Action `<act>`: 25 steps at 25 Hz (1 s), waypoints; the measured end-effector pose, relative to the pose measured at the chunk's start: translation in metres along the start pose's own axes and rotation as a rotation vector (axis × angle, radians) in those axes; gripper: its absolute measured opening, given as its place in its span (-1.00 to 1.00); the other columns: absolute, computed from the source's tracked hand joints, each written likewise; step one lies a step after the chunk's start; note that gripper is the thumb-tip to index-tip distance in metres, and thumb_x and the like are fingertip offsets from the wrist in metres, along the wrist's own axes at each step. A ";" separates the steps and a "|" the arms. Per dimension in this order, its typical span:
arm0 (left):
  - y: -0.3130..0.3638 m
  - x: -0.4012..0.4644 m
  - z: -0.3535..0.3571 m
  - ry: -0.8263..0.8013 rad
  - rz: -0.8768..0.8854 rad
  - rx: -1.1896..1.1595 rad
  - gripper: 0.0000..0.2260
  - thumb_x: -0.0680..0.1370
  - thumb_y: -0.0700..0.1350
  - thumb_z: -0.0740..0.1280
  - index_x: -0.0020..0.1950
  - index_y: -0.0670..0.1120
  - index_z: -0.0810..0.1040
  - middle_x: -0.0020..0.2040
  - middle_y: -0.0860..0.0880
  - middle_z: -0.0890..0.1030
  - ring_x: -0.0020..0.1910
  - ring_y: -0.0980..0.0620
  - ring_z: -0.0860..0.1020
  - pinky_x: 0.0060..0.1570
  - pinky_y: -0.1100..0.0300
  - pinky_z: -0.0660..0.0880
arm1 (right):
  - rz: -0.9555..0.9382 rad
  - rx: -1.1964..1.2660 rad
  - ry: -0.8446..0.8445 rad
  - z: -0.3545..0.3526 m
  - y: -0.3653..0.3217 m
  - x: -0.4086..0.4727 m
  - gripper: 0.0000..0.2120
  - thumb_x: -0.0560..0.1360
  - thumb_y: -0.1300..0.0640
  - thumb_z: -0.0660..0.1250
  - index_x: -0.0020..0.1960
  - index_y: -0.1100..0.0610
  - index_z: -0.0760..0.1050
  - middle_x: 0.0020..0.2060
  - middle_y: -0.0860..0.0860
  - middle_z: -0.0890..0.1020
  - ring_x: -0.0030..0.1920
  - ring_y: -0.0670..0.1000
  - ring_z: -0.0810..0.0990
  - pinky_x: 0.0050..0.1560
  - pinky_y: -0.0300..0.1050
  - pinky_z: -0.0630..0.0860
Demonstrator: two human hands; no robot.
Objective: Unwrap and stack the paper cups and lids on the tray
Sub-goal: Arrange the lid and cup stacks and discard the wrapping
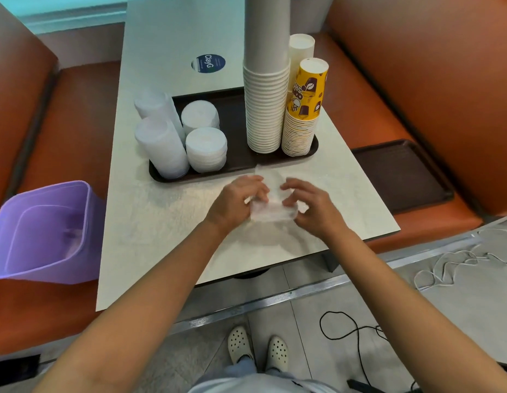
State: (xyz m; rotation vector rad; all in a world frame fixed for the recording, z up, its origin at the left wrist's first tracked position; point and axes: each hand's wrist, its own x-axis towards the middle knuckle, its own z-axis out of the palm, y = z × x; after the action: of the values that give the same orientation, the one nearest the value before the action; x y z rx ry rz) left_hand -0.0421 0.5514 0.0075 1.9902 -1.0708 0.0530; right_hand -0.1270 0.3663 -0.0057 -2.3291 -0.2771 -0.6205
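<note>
- Both hands were working on a clear plastic wrapper (270,204) just in front of the tray (235,114), low over the surface (167,217). Left hand (238,204) pinched one end, right hand (311,207) had fingers curled onto the other end. Looked like they were bunching or folding it up, but the plastic was see-through and blurry, so I couldn't tell if anything was still inside.
- The tray was already pretty loaded: tall stack of white cups (265,109) in the middle, yellow printed cups (303,117) right beside it, and another white stack (300,52) just behind those.
- Lids sat on the tray's left side: two short stacks of white lids (205,148) upright, plus two sleeves of lids (161,143) leaning outward at the edge.
- The purple bin (45,231) was parked on the seat to the left, probably there to catch wrappers, so my guess is that's where the plastic was headed.
- A spare tray (402,174) lay on the right-hand seat.
</note>
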 end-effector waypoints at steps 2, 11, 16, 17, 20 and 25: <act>-0.012 -0.021 0.009 -0.186 0.066 0.148 -0.86 0.40 -0.20 0.27 -0.23 -0.18 0.62 -0.14 -0.08 0.67 0.04 -0.06 0.61 0.26 -0.12 0.36 | -0.104 -0.125 -0.227 0.013 0.007 -0.022 -0.80 0.20 0.46 0.42 -0.21 0.28 0.56 0.02 0.22 0.63 0.09 0.23 0.61 0.02 -0.08 0.55; -0.025 -0.039 0.021 -0.412 -0.245 0.118 -0.57 0.51 0.12 0.23 0.13 -0.21 0.55 0.00 -0.17 0.63 -0.04 -0.16 0.58 0.35 0.04 0.28 | 0.499 0.212 -0.207 0.024 0.001 -0.023 -0.76 0.48 0.04 0.24 -0.30 0.14 0.42 -0.46 -0.08 0.41 -0.43 -0.15 0.36 -0.36 -0.24 0.28; -0.011 -0.006 0.021 -0.170 -0.563 -0.045 -0.79 0.53 -0.04 0.36 -0.02 -0.18 0.47 -0.12 -0.14 0.58 -0.14 -0.11 0.55 -0.09 0.04 0.50 | 0.722 0.242 0.002 0.033 0.005 -0.011 -0.90 0.50 0.26 0.31 -0.01 0.15 0.45 -0.20 0.05 0.53 -0.29 -0.01 0.45 -0.27 -0.20 0.39; -0.010 0.000 0.023 -0.154 -0.602 -0.006 -0.77 0.51 -0.07 0.39 0.04 -0.18 0.48 -0.04 -0.13 0.57 -0.08 -0.09 0.55 -0.07 0.12 0.47 | 0.741 0.227 -0.005 0.035 0.005 -0.008 -0.79 0.50 0.28 0.30 0.12 0.16 0.44 -0.09 0.04 0.53 -0.23 0.00 0.47 -0.21 -0.22 0.40; -0.011 0.008 0.028 -0.156 -0.735 0.068 -0.56 0.46 -0.07 0.45 0.27 -0.14 0.43 0.15 -0.11 0.47 0.08 -0.02 0.48 0.00 0.29 0.35 | 0.731 0.155 -0.062 0.038 0.004 -0.001 -0.65 0.50 0.34 0.25 0.28 0.22 0.41 0.05 0.06 0.52 -0.09 -0.02 0.47 -0.08 -0.34 0.35; -0.010 0.016 0.034 -0.172 -0.820 0.095 -0.65 0.44 -0.14 0.45 0.19 -0.12 0.51 0.06 -0.09 0.57 0.04 -0.07 0.53 -0.01 0.17 0.43 | 0.705 0.065 -0.140 0.045 0.001 -0.002 -0.63 0.51 0.39 0.18 0.31 0.27 0.43 0.18 0.19 0.45 0.10 0.07 0.46 0.08 -0.33 0.29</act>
State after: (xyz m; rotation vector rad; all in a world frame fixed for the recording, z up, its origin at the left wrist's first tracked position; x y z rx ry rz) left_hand -0.0365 0.5200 -0.0143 2.4081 -0.2846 -0.5164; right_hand -0.1123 0.3963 -0.0357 -2.2023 0.4456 -0.0960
